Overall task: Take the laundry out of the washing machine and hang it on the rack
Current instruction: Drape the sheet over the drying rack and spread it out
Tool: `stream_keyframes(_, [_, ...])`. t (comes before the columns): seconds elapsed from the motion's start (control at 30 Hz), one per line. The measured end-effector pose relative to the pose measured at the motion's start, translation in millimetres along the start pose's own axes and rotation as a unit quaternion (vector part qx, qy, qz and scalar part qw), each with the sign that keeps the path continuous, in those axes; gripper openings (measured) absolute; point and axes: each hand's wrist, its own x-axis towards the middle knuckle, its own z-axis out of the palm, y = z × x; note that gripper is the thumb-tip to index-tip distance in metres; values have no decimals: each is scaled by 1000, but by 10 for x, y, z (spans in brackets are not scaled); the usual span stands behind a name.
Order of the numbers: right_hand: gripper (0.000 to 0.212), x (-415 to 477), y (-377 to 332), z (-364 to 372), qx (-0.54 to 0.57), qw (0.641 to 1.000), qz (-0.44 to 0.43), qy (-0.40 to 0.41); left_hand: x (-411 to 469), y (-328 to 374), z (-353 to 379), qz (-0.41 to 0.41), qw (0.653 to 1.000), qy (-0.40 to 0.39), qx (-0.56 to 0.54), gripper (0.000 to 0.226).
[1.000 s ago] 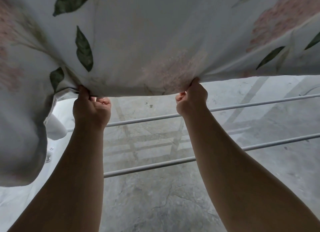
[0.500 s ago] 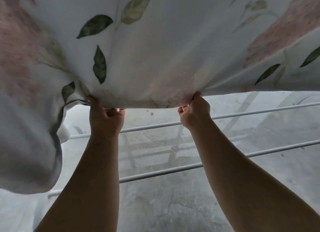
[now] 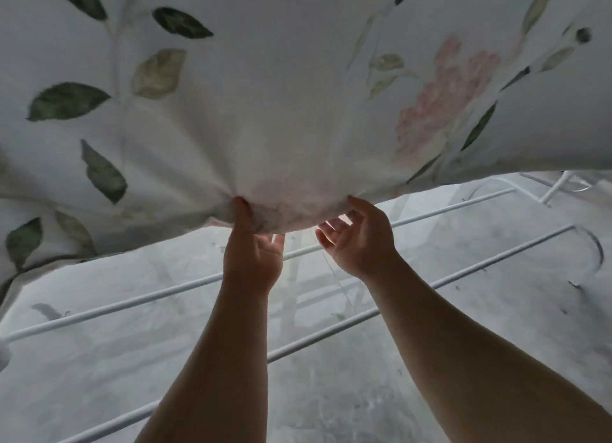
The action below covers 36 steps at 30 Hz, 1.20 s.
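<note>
A white sheet point(image 3: 298, 94) printed with green leaves and pink flowers billows across the upper half of the view, above the white drying rack point(image 3: 132, 305). My left hand point(image 3: 253, 247) reaches up to its near edge and pinches a bunched fold there with the thumb. My right hand point(image 3: 359, 240) is close beside it, fingers spread and relaxed, with only the thumb and a fingertip touching the edge. The sheet's left part hangs lower and hides that end of the rack.
Several thin white rails point(image 3: 331, 340) of the rack run diagonally below my forearms. The rack's bent end frame point(image 3: 556, 187) shows at the far right. Beneath is a grey, cracked concrete floor point(image 3: 331, 409).
Both hands have come closer together near the sheet's middle. My right hand has let go of its fistful and opened. The sheet has lifted and spread wider overhead.
</note>
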Motion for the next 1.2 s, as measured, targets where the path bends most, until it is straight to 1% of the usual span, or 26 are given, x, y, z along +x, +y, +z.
stream_keyframes(0.07, [44, 28, -207, -71, 57, 998, -19, 4, 62, 67, 68, 42, 997, 30, -51, 42])
stream_keyframes(0.13, [45, 71, -423, -155, 110, 993, -46, 11, 102, 164, 101, 69, 991, 87, -75, 44])
stream_keyframes(0.2, [46, 99, -655, -238, 142, 987, -79, 9, 165, 207, 57, 91, 987, 132, -31, 49])
stream_keyframes(0.23, [46, 115, -800, -311, 148, 985, -89, 8, 206, 195, 29, 105, 986, 132, -1, 54])
stream_keyframes(0.3, [48, 168, -1018, -467, 151, 984, -88, 19, 213, 112, 9, 105, 992, 75, -5, 76])
stream_keyframes(0.37, [50, 226, -1195, -621, 157, 984, -77, 35, 158, -107, 50, 76, 996, 41, 25, 99])
stream_keyframes(0.4, [51, 257, -1300, -698, 165, 983, -69, 44, 148, -267, 136, 55, 996, 46, 61, 102])
stream_keyframes(0.47, [52, 336, -1439, -778, 173, 982, -57, 55, 107, -602, 269, 8, 989, 62, 137, 98])
stream_keyframes(0.5, [52, 377, -1498, -804, 175, 982, -49, 54, 112, -776, 358, -3, 983, 64, 174, 96])
stream_keyframes(0.6, [48, 527, -1567, -855, 177, 983, -1, 38, 133, -1265, 668, -10, 974, 50, 222, 84])
stream_keyframes(0.7, [42, 661, -1648, -907, 163, 986, 44, 14, 257, -1671, 1081, 6, 967, 44, 250, 82])
stream_keyframes(0.77, [39, 694, -1713, -950, 157, 986, 47, 11, 381, -1823, 1291, 23, 968, 78, 238, 73])
stream_keyframes(0.87, [39, 766, -1894, -1166, 184, 982, 43, 12, 582, -1974, 1582, 39, 972, 149, 180, 50])
stream_keyframes(0.97, [39, 877, -2177, -1410, 217, 975, 44, 5, 733, -2098, 1784, 42, 978, 168, 114, 46])
stream_keyframes(1.03, [41, 1006, -2430, -1605, 247, 968, 32, 4, 841, -2224, 1960, 38, 978, 182, 96, 42])
stream_keyframes(1.13, [34, 1117, -2728, -1788, 256, 966, 5, 18, 973, -2370, 2179, 49, 974, 210, 67, 40])
stream_keyframes(1.2, [28, 1163, -2884, -1907, 246, 969, -10, 29, 1052, -2480, 2280, 57, 975, 207, 50, 33])
